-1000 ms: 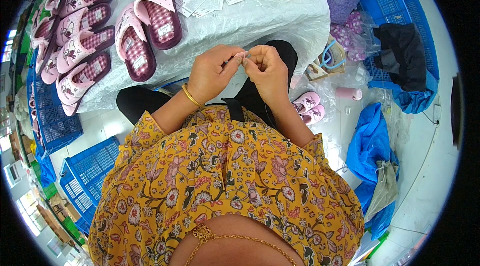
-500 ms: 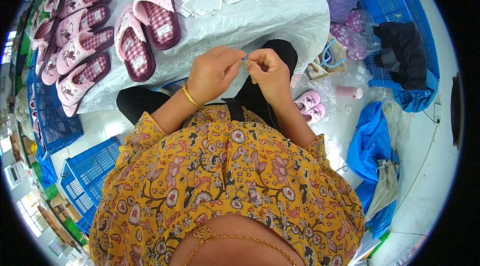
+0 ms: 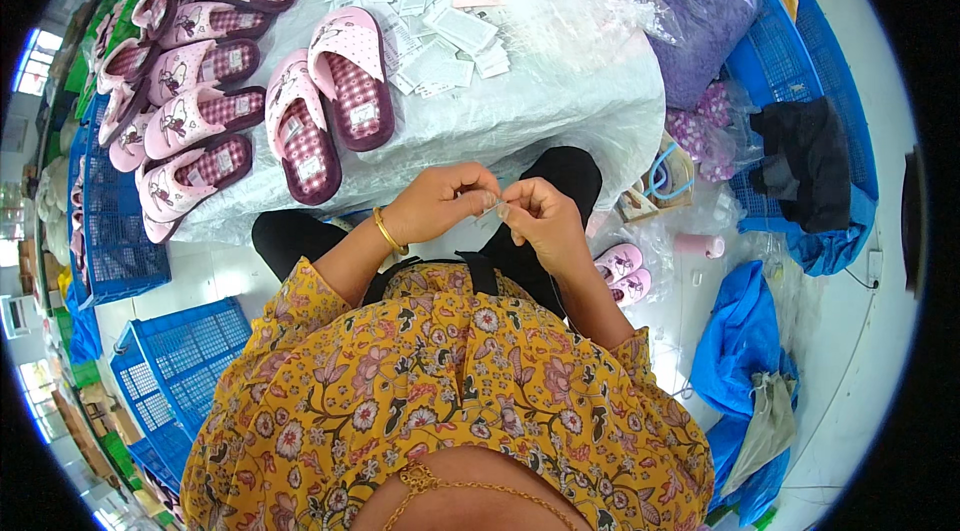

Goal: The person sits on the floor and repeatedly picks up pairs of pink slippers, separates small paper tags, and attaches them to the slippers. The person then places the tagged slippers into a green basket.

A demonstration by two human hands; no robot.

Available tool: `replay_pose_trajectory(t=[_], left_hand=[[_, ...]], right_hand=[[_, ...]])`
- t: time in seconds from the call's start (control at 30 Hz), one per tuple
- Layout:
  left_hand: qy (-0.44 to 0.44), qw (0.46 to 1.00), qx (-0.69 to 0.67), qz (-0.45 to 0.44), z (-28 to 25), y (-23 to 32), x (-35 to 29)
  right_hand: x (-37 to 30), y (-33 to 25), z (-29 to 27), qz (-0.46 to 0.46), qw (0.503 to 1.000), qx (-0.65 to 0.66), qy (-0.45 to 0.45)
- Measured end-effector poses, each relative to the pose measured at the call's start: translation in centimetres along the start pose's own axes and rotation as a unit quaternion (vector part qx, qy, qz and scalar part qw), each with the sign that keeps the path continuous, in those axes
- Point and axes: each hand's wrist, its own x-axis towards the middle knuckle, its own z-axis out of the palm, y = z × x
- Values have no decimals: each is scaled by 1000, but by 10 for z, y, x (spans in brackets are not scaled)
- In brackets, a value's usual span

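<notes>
Workroom floor, pale, ringed with blue mesh crates. Nearest: left hand and right hand meet at fingertips, both pinching one small clear tag above lap. Beyond, plastic-covered table: pink slippers in pairs, loose paper tags. Far right crate holds purple bagged goods.

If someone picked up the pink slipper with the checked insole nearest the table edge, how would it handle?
The pink slipper with the checked insole looks soft and padded, so probably light and slightly bendy. Its flat sole lies level on the plastic-covered table, so rolling seems unlikely; it might slide on that glossy sheet.
</notes>
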Motion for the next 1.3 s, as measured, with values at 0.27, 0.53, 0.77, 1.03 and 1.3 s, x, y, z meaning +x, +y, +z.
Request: replay_pose_trajectory(t=[0.27, 0.53, 0.77, 1.03, 1.3], left_hand=[[68, 977, 197, 49, -6, -2, 0], [104, 981, 147, 76, -5, 15, 3], [154, 932, 274, 182, -24, 36, 18], [361, 888, 268, 102, -178, 61, 79], [343, 811, 465, -96, -347, 6, 121]], right_hand=[[0, -12, -13, -236, 867, -438, 10], [22, -15, 16, -95, 985, -142, 16], [40, -24, 15, -107, 985, -136, 25], [51, -30, 6, -127, 978, -156, 53], [52, -13, -4, -54, 991, -110, 53]])
